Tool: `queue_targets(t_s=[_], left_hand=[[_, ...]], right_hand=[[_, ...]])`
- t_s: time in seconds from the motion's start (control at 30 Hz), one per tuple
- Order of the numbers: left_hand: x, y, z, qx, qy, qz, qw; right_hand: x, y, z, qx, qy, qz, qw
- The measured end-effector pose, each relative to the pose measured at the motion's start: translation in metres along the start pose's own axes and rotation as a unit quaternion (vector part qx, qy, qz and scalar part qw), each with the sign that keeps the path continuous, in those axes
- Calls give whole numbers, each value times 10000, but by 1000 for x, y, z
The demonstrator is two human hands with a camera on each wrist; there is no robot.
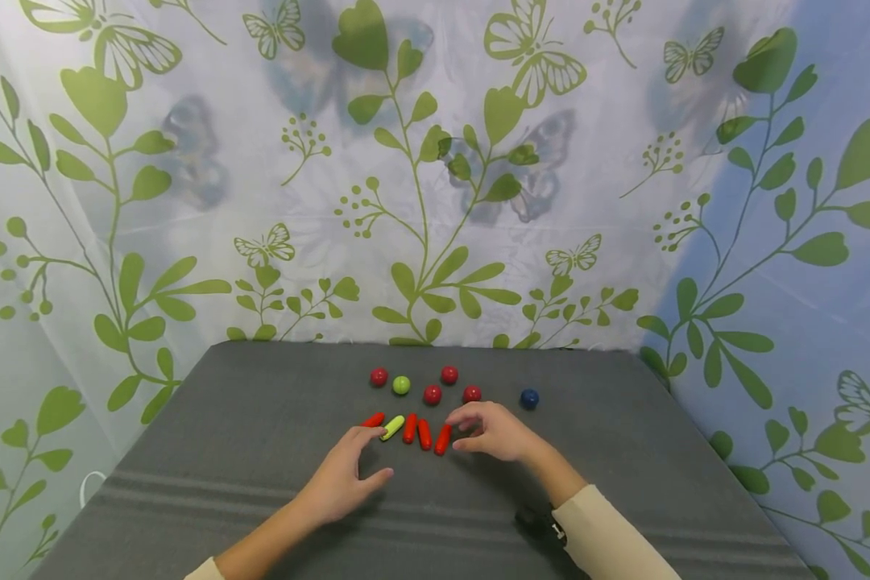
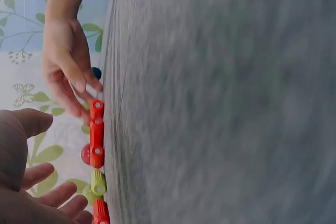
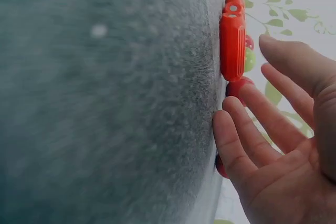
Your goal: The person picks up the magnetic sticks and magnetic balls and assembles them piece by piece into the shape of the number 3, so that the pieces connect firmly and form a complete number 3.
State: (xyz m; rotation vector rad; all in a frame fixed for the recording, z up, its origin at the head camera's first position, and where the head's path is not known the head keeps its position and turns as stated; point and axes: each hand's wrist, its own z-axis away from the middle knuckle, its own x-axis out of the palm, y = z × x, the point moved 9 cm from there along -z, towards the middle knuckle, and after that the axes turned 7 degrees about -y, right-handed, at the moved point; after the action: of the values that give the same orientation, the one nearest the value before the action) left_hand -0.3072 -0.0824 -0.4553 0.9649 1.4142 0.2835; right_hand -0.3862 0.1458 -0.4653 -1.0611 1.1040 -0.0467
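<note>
A row of small ridged plastic cylinders lies across the middle of the grey cloth, several of them red and one yellow-green (image 1: 392,428). My left hand (image 1: 342,477) is at the row's left end, fingers spread and thumb apart, holding nothing; its fingertips overlap the leftmost red cylinder (image 1: 373,420) in the head view. Beside the rightmost red cylinder (image 1: 443,440), my right hand (image 1: 499,431) has relaxed, spread fingers with nothing in them. The right wrist view shows that red cylinder (image 3: 232,48) just past the right hand's fingertips (image 3: 223,121).
Behind the row sit several red balls (image 1: 432,394), a green ball (image 1: 401,385) and, farther right, a dark blue ball (image 1: 529,398). The grey cloth-covered table (image 1: 261,403) ends at a leaf-and-butterfly patterned curtain (image 1: 435,201). A black band (image 1: 558,529) is on the right wrist.
</note>
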Motion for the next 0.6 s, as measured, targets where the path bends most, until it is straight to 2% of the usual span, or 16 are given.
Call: queue_targets(t_s=[0.17, 0.43, 0.6], left_hand=[[9, 5, 6, 62, -200, 204, 9996], [23, 12, 11, -34, -647, 319, 9974], [27, 16, 12, -28, -675, 314, 9972]], right_hand=[[1, 5, -12, 8, -100, 72, 9999], [2, 14, -26, 255, -328, 161, 9990], [3, 16, -31, 371, -511, 253, 9977]])
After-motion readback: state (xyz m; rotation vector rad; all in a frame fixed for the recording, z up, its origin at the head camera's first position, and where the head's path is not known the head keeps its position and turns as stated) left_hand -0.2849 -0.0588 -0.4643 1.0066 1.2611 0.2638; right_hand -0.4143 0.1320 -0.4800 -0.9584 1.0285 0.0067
